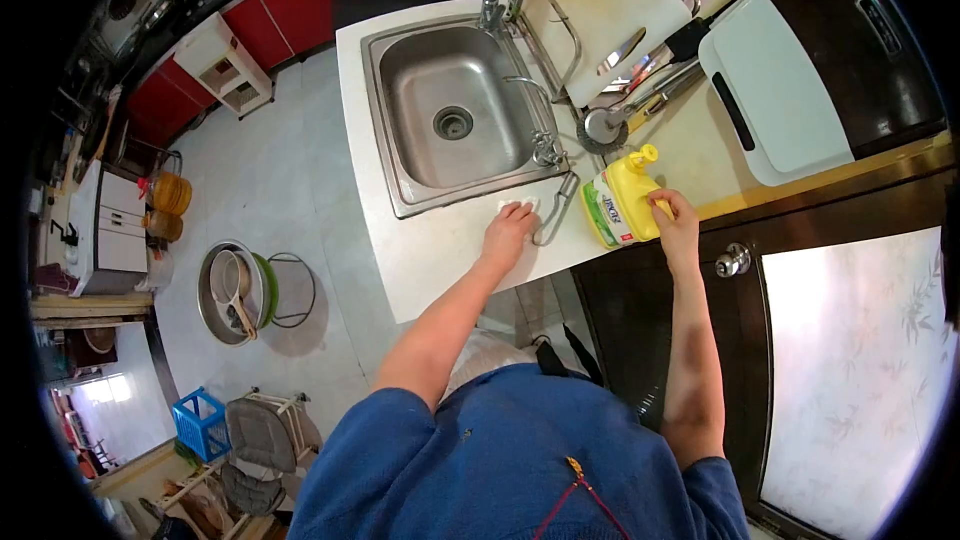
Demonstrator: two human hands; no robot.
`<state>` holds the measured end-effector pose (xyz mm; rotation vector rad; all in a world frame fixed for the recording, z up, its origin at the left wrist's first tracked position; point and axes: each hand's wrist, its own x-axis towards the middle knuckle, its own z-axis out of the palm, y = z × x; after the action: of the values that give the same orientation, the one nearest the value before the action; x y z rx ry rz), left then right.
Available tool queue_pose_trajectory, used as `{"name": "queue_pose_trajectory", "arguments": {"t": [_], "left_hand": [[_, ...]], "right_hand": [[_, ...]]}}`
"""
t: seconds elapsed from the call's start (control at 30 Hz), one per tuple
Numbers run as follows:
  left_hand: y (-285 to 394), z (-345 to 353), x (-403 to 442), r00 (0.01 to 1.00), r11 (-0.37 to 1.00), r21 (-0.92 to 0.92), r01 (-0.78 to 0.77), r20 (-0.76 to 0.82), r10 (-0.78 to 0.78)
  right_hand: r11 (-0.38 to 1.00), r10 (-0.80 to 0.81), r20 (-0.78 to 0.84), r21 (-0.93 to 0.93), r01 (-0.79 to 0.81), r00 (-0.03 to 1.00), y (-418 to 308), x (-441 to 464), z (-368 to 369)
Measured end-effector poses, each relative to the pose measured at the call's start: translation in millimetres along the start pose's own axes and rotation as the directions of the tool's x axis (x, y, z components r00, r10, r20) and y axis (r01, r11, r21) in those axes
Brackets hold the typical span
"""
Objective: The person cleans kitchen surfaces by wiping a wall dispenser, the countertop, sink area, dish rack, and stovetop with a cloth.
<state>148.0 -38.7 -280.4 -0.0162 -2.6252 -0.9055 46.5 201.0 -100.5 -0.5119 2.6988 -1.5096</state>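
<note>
My right hand [678, 225] is closed round the handle of a yellow dish soap bottle [625, 202] with a pump top and a green-and-white label. The bottle is near the counter's front right edge, tilted a little in this view. On the white countertop [395, 258], my left hand [508, 232] presses a small white cloth [530, 204], its fingers bent over it; most of the cloth is hidden. Just right of that hand lies a curved metal hook-like piece [556, 212]. The steel sink [455, 105] is beyond my left hand.
Behind the bottle are a round scrubber [602, 130] and a white cutting board [600, 5] in a metal rack. A white-and-black appliance [790, 90] stands at right, above a dark door [640, 310]. A metal basin [210, 290] with pans is left of the counter.
</note>
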Motion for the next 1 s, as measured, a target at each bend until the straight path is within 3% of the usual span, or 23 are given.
{"name": "queue_pose_trajectory", "arguments": {"t": [0.07,0.13,0.27,0.33,0.4,0.6,0.77,0.83,0.87,1.0], "left_hand": [[4.2,10.8,12.3,1.0,1.0,-0.003,-0.009,0.007,0.009],[3.9,22.1,25.2,0.992,0.989,0.086,-0.12,-0.022,0.122],[-3.4,31.7,33.7,0.99,0.979,0.146,-0.14,-0.007,0.143],[-14.2,22.5,26.2,0.997,0.988,0.132,-0.081,0.015,0.08],[-26.2,0.3,6.3,0.999,0.988,0.153,-0.033,-0.008,0.034],[-70.4,-80.7,-68.3,0.983,0.981,0.166,0.104,-0.167,-0.076],[-96.2,-118.9,-91.8,0.957,0.958,0.18,0.221,-0.227,-0.178],[-90.1,-118.4,-71.7,0.925,0.95,0.058,0.307,-0.253,-0.283],[-82.6,-111.4,-54.9,0.912,0.958,-0.103,0.268,-0.293,-0.287],[-48.6,-68.0,23.7,0.94,0.993,-0.117,0.019,-0.336,-0.057]], "right_hand": [[1.0,0.018,-0.011,-0.017,-0.018,1.0,-2.1,-2.3,1.5],[0.999,0.03,-0.024,-0.034,-0.031,0.999,-4.0,-3.2,3.3],[0.994,-0.015,-0.048,-0.105,0.01,0.999,-6.8,-8.4,2.6],[0.991,-0.022,-0.031,-0.132,0.017,0.999,-6.7,-11.9,3.2],[0.96,-0.186,-0.107,-0.233,0.157,0.977,-4.1,-18.2,1.8],[0.961,-0.206,-0.316,-0.241,0.131,0.926,-13.1,-52.2,0.3],[0.964,-0.228,-0.294,-0.204,0.172,0.928,-26.4,-74.2,5.2],[0.962,-0.248,-0.271,-0.182,0.204,0.93,-31.0,-79.9,12.7],[0.959,-0.252,-0.212,-0.188,0.214,0.944,-36.4,-83.3,19.9],[0.945,-0.283,-0.025,-0.176,0.275,0.959,-48.2,-91.5,55.8]]}}
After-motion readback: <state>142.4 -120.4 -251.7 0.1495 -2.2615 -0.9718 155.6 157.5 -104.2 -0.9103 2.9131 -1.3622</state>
